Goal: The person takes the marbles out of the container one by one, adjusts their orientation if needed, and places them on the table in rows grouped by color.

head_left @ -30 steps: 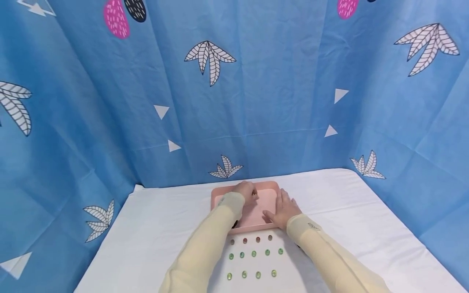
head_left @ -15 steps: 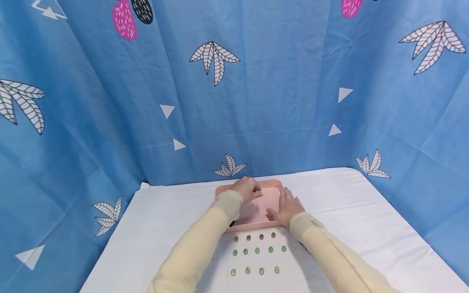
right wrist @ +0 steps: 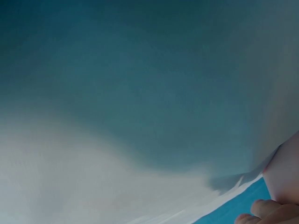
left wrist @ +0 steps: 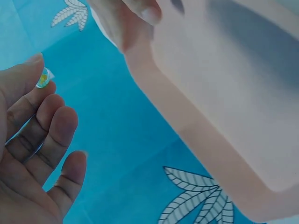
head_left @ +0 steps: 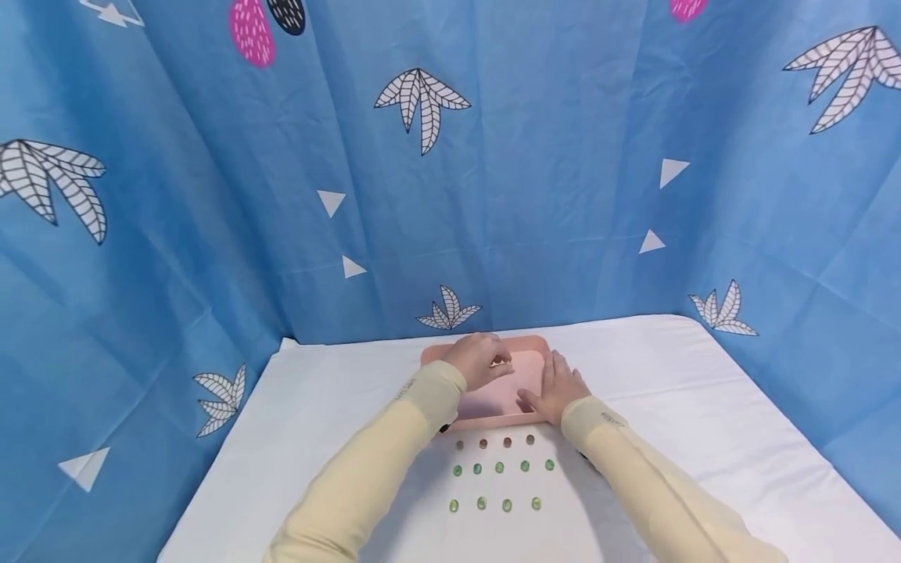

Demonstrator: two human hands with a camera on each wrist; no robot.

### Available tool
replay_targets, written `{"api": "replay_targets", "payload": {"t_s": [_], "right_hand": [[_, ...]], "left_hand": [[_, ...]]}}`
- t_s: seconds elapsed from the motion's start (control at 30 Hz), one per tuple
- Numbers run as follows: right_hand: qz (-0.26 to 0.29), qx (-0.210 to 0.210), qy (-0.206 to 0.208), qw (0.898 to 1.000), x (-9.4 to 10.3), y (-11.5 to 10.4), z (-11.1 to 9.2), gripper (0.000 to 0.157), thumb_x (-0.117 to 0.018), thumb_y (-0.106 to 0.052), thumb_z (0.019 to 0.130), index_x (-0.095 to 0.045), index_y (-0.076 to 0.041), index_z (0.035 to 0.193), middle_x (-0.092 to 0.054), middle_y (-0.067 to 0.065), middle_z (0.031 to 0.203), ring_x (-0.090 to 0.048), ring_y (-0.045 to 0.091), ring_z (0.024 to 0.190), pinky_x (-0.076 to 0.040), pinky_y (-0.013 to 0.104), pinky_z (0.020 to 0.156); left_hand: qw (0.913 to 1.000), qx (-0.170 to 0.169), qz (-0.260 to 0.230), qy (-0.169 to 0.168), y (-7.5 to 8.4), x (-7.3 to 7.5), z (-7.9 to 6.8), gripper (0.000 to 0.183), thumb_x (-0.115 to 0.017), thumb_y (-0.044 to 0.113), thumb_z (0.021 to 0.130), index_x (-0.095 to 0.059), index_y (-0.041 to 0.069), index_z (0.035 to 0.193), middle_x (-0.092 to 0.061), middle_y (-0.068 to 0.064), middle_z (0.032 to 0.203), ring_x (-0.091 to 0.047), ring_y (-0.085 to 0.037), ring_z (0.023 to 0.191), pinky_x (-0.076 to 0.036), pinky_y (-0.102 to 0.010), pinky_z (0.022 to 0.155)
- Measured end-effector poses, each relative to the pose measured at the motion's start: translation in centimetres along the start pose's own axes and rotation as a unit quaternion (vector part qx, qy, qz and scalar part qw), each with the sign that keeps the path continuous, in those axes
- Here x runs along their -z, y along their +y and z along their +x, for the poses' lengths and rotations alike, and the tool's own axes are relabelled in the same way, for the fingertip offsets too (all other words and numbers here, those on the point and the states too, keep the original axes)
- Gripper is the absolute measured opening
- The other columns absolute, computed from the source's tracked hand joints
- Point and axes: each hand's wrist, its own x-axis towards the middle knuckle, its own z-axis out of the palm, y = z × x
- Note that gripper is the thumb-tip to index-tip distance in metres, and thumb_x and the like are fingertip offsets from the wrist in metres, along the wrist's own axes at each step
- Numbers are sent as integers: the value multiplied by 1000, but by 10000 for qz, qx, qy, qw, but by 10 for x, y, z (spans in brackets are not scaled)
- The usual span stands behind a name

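My left hand point(head_left: 477, 361) is over the left part of a shallow pink tray point(head_left: 496, 421). In the left wrist view its thumb and index finger pinch a small clear glass gem point(left wrist: 43, 78) with yellow and green inside, while the other fingers are loosely bent. My right hand point(head_left: 559, 391) rests with spread fingers on the tray's right rim, thumb reaching inside the near corner. The right wrist view mostly takes in shaded white cloth, with a few fingertips point(right wrist: 261, 208) at the lower right.
Several small gems lie in three rows in front of the tray: a reddish-brown row point(head_left: 483, 443), a green row point(head_left: 500, 467) and a light green row point(head_left: 507, 505). A white cloth point(head_left: 338, 407) covers the table. Blue patterned curtains point(head_left: 535, 195) enclose its back and sides.
My left hand has risen a little from the tray, still pinching the gem. The right hand stays on the rim. The whole head view has shifted slightly right and up.
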Motion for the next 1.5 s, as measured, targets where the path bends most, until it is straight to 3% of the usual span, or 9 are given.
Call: {"api": "replay_targets", "payload": {"t_s": [0.2,0.43,0.63,0.77,1.03,1.3,1.5], "right_hand": [[-118,-92,-261,9995,5,-3,0,105,-48,-65,89,-8,11,149,-13,30,154,-19,42,142,-17,58,113],[-263,-76,-290,9992,13,-7,-1,99,-49,-58,91,-9,12,149,-13,30,154,-17,42,142,-19,57,113],[-317,-8,-346,9989,11,-2,1,109,-44,-70,87,-5,12,149,-10,31,155,-15,43,142,-18,56,114],[-274,16,-352,9990,9,-1,2,107,-45,-66,88,-4,11,149,-10,30,155,-14,42,143,-17,56,114],[-207,-19,-307,9993,9,-2,0,104,-47,-64,89,-8,12,149,-12,31,154,-19,45,141,-19,58,113],[-136,50,-219,9997,12,-4,-1,103,-49,-62,90,-7,12,149,-14,33,153,-20,46,140,-19,59,112],[-11,39,-211,9998,7,0,2,105,-48,-63,89,-6,12,149,-12,32,153,-17,46,140,-17,59,113]], "left_hand": [[9994,-314,15,-107,16,9,-12,18,-70,29,90,-76,17,102,-70,7,96,-63,-3,87,-50,-14,79],[9967,-757,290,-39,40,6,-26,17,-71,32,88,-77,20,99,-69,11,89,-60,2,82,-47,-8,77],[9939,-1068,251,-143,56,-6,-37,22,-72,34,87,-76,20,104,-69,10,94,-61,2,84,-48,-10,81],[9934,-1072,330,-249,65,-16,-44,20,-73,36,86,-76,21,99,-69,11,105,-62,2,93,-47,-11,86],[9862,-1323,701,-700,81,-38,-51,21,-69,44,87,-76,27,97,-64,17,92,-57,7,81,-47,-10,78],[9804,-1642,889,-635,89,-55,-55,19,-70,45,85,-76,28,91,-64,19,86,-55,8,78,-44,-7,76],[9737,-1741,1238,-796,102,-66,-58,19,-69,48,86,-75,31,92,-65,20,89,-58,7,80,-46,-10,75]]}}
